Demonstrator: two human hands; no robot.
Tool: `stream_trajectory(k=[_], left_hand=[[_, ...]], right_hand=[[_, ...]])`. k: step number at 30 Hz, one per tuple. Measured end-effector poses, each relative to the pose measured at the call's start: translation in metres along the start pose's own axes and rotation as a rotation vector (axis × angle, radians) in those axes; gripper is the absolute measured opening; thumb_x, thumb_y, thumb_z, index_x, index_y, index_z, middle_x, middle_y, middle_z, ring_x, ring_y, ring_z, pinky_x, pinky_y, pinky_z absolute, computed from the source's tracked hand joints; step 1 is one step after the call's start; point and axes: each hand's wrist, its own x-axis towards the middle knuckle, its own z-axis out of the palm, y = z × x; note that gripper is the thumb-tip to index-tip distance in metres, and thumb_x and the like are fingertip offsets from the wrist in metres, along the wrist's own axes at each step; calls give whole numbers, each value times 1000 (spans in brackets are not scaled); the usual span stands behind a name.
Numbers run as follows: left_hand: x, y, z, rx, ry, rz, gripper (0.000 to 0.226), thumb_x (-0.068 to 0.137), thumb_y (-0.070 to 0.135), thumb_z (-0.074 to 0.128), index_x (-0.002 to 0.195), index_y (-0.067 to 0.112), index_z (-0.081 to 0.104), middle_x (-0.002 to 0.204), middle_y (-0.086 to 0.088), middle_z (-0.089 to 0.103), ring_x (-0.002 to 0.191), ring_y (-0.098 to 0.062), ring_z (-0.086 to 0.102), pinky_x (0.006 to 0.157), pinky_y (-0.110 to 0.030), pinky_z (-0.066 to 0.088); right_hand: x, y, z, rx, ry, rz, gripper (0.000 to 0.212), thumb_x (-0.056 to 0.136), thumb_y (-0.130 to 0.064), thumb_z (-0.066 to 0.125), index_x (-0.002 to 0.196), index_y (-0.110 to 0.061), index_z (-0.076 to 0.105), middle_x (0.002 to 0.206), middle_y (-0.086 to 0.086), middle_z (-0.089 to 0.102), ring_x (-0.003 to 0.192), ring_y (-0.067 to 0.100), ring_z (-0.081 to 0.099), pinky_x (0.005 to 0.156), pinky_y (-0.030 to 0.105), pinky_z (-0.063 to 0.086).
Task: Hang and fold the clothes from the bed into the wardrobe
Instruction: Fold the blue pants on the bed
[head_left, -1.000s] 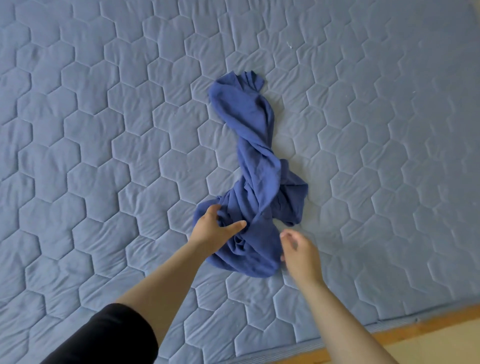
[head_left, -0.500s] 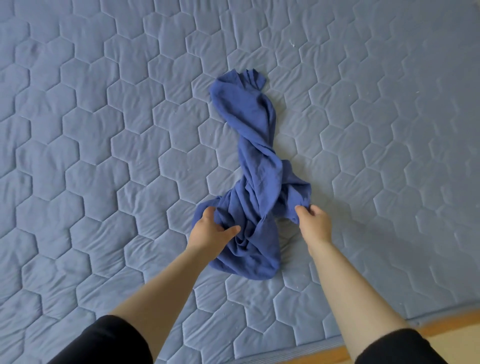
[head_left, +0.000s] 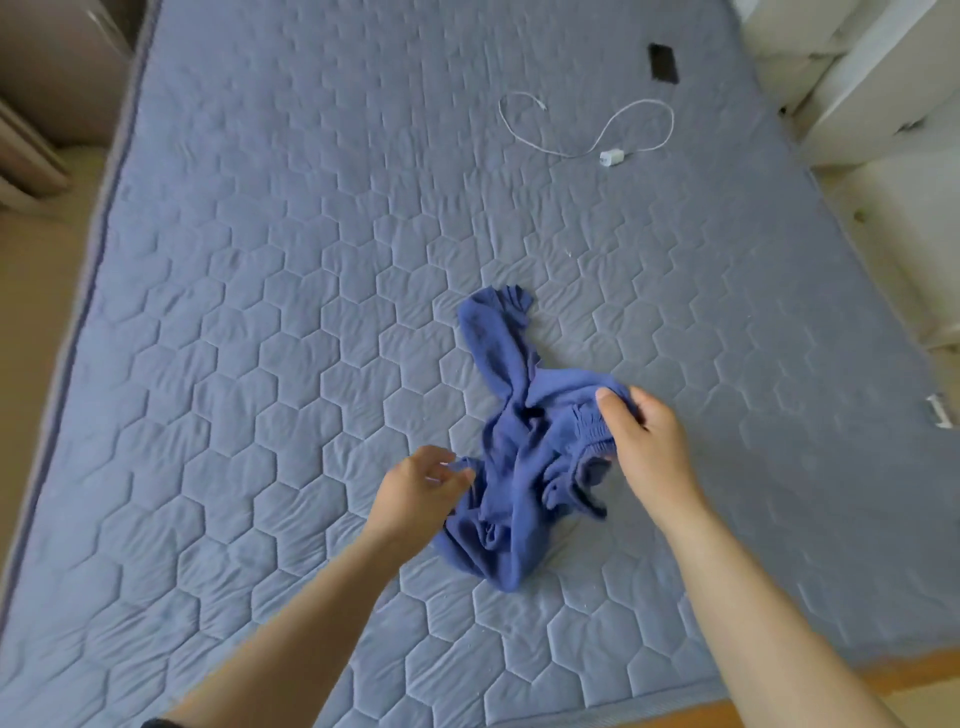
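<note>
Blue-grey hexagon-quilted bed (head_left: 260, 364) fills frame. White furniture (head_left: 857, 78) upper right, brown furniture (head_left: 52, 67) upper left. Beige floor (head_left: 36, 291) left; wood strip (head_left: 930, 691) lower right. Soft even light.

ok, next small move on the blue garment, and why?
Probably grip the bunched fabric with the left hand, open beside it; the right hand already pinches the elastic waistband of the blue garment, so a second hold could spread it on the bed.

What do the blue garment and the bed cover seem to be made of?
Blue garment: soft matte cloth, perhaps cotton; it crumples limply, with a gathered elastic-looking band. Bed cover: padded matte fabric, quilted in stitched hexagons, puckered at seams.
</note>
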Motion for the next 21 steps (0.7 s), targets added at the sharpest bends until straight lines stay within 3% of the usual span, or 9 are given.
stream_trajectory(k=[3, 9, 15, 21], left_hand=[[-31, 28, -38, -48, 36, 69, 19, 87, 36, 66, 104, 28, 62, 85, 16, 63, 70, 8, 56, 50, -5, 39], [-89, 81, -112, -67, 153, 215, 12, 87, 37, 66, 96, 30, 63, 80, 15, 64, 65, 4, 57, 51, -5, 38], [-143, 130, -176, -151, 257, 397, 6, 87, 32, 67, 92, 29, 65, 77, 14, 66, 58, 4, 57, 51, -5, 40], [-199, 173, -223, -272, 321, 600, 9, 83, 28, 72, 90, 28, 67, 81, 16, 69, 57, 4, 57, 48, -10, 41]], right_hand=[[-11, -59, -8, 90, -16, -11, 23, 96, -19, 55, 76, -11, 63, 62, -4, 60, 51, 0, 52, 49, 11, 44], [-34, -174, -18, 111, -48, -125, 26, 94, -23, 56, 88, 1, 65, 77, 7, 66, 68, 13, 61, 57, 24, 51], [-71, -283, -22, 235, -152, -267, 23, 95, -16, 55, 75, -17, 67, 64, -7, 67, 56, 4, 63, 49, 16, 49], [-109, -372, -30, 281, -238, -426, 16, 97, -18, 55, 86, -15, 67, 79, 1, 73, 67, 12, 70, 57, 18, 53]])
